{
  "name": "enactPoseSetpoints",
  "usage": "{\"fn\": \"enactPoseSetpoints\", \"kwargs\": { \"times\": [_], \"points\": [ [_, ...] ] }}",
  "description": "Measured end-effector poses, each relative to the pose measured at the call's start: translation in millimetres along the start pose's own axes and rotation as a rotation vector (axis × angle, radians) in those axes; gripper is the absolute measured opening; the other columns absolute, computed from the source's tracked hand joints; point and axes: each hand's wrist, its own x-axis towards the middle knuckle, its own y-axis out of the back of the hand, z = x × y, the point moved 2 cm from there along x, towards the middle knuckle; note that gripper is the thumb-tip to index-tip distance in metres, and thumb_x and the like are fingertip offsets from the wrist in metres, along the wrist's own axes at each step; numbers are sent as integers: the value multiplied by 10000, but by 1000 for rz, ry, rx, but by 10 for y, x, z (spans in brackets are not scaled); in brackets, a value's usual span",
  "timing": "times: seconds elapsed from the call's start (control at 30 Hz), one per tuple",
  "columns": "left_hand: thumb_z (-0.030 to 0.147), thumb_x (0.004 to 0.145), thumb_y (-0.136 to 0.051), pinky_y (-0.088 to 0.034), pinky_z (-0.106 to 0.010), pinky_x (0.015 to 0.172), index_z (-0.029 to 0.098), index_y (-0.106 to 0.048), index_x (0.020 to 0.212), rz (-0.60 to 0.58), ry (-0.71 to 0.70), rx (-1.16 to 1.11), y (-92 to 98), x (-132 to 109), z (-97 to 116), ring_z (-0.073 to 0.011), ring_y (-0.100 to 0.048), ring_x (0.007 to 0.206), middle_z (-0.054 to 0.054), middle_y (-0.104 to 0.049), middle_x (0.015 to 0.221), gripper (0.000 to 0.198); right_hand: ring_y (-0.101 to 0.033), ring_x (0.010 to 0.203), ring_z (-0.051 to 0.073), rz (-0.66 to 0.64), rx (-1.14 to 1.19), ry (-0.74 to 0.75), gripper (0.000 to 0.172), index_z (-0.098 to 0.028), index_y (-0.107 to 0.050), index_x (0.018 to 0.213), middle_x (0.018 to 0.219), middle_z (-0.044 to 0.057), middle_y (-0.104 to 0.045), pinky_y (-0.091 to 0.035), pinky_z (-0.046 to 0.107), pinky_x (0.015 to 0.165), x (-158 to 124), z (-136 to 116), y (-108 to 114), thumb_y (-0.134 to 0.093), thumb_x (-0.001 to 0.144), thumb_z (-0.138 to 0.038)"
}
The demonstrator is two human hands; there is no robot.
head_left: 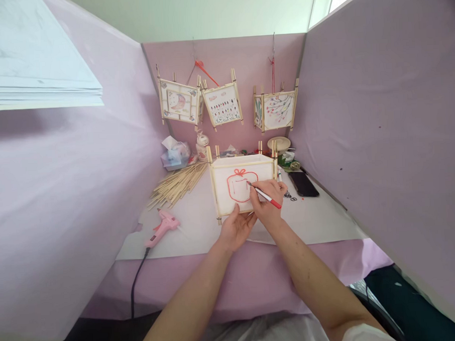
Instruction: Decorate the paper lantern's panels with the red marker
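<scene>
One table (200, 237), covered in white, spreads below and around the fingers of both hands. Next in size comes a white box lantern (243, 195) with wooden sticks at its corners, directly above the left fingers and in front of the right ones. Its drawn panel faces the person; its long axis runs from side to side, and the corner sticks point upward, leaning slightly. The left hand (235, 228) holds its lower edge, with the thumb at the front and the other fingers beneath. The right hand (267, 214) has its fingers pinched narrowly around a marker (265, 196). A pink glue gun (162, 227) lies well to the left of the left fingers, held by nobody.

The marker is slanted: its tip points up and left to the panel, and its red end points down and right. Whether the tip really touches, one cannot tell. The step in hand appears to be drawing short lines inside a red rounded outline (229, 189) with a bow. The next move probably calls for a steady left grip and light, controlled pressure from the right fingers.
</scene>
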Motion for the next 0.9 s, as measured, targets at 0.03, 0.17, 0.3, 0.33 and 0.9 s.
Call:
{"fn": "enactPoseSetpoints", "kwargs": {
  "times": [0.03, 0.17, 0.3, 0.33, 0.9],
  "points": [
    [350, 899, -491, -407, -314, 1000, 73, -559, 1201, -1, -1, 1, -4, -2, 1, -190, -611, 1029, -157, -669, 1071, 415, -598, 779, 152, 0, 0, 1, 48, -227, -608, 849, 783, -19, -691, -289, 366, 827, 1, 1, 3, -583, 813, -206],
    [346, 902, -485, -419, -311, 984, 76, -555, 1205, 26, 0, 7, -11, -2, 3, -188, -617, 1013, -150, -676, 1047, 412, -593, 764, 154, -1, -12, 5, 26, -224, -599, 805, 752, -25, -683, -292, 366, 825, -6, -1, -7, -589, 799, -201],
    [333, 905, -482, -430, -304, 966, 78, -553, 1203, 71, 0, 6, -11, 3, 5, -176, -633, 956, -137, -689, 999, 399, -577, 710, 148, 3, -21, -15, 55, -216, -572, 714, 667, -37, -643, -287, 371, 823, -20, -5, -32, -588, 757, -186],
    [334, 907, -479, -431, -307, 967, 78, -555, 1200, 76, 2, 4, -12, 4, 5, -177, -634, 954, -135, -692, 991, 396, -573, 701, 147, 1, -22, -19, 60, -214, -568, 702, 655, -39, -636, -285, 372, 822, -22, -6, -36, -586, 750, -183],
    [349, 904, -481, -408, -318, 1004, 94, -562, 1191, 74, 7, 17, -14, 2, 7, -186, -620, 1014, -134, -685, 1032, 393, -574, 696, 152, 4, -18, -5, 64, -214, -555, 700, 647, -36, -633, -287, 377, 814, -13, -11, -11, -575, 754, -185]
  ]
}}
